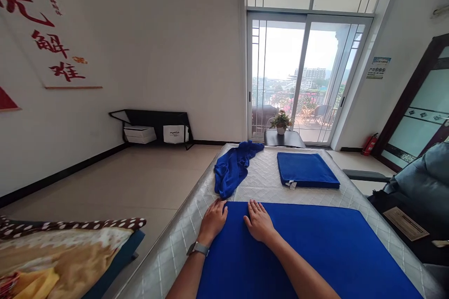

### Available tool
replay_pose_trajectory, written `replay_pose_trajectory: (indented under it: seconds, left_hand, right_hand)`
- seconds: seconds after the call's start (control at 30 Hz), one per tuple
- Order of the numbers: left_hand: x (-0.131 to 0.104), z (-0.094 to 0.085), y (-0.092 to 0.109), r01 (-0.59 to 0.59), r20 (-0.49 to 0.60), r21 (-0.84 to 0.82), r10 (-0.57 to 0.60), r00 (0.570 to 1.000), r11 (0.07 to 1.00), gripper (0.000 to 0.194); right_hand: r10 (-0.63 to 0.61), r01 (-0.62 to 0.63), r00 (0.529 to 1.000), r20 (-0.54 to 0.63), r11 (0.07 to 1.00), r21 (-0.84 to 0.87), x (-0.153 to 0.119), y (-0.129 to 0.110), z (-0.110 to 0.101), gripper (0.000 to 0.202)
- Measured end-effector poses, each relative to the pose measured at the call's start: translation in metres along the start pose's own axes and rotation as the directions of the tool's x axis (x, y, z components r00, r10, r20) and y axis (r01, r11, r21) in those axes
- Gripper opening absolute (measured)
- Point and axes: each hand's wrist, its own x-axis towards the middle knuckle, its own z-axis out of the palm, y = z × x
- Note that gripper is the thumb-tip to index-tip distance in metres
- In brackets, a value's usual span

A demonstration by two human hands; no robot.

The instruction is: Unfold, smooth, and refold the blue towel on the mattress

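Note:
A blue cloth (308, 247) lies spread flat on the white quilted mattress (259, 175). My left hand (213, 218) rests at its far left corner, fingertips on the edge, a grey watch on the wrist. My right hand (258, 222) lies palm down on the cloth near its far edge, fingers stretched out. Just beyond my left hand sits a crumpled blue cloth (233, 168). Farther right on the mattress is a neatly folded blue stack (307, 169) with white tags at its near edge.
Patterned bedding (80, 252) fills the lower left. A black rack (157, 124) holding white boxes stands by the wall. Beyond the mattress is a dark chair (285, 139) with a potted plant (281, 124). A dark padded chair (421, 182) is at the right.

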Motion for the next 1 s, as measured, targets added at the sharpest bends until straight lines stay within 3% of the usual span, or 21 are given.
replay_pose_trajectory:
  seconds: [0.43, 0.8, 1.0]
  left_hand:
    - [0.001, 0.004, -0.003, -0.026, -0.026, 0.006, 0.027, 0.999, 1.0, 0.041]
    - [0.002, 0.011, -0.008, -0.034, -0.055, -0.016, 0.033, 0.998, 0.999, 0.04]
    - [0.002, 0.009, -0.007, -0.018, -0.015, -0.012, 0.018, 1.0, 1.0, 0.042]
  right_hand:
    - [0.114, -0.114, 0.993, 0.035, 0.993, -0.015, -0.015, 0.019, -0.016, 0.072]
    - [0.22, -0.219, 0.975, 0.022, 0.975, -0.043, -0.026, 0.048, -0.024, 0.073]
    - [0.267, -0.266, 0.964, 0.002, 0.961, -0.07, -0.035, 0.066, -0.028, 0.075]
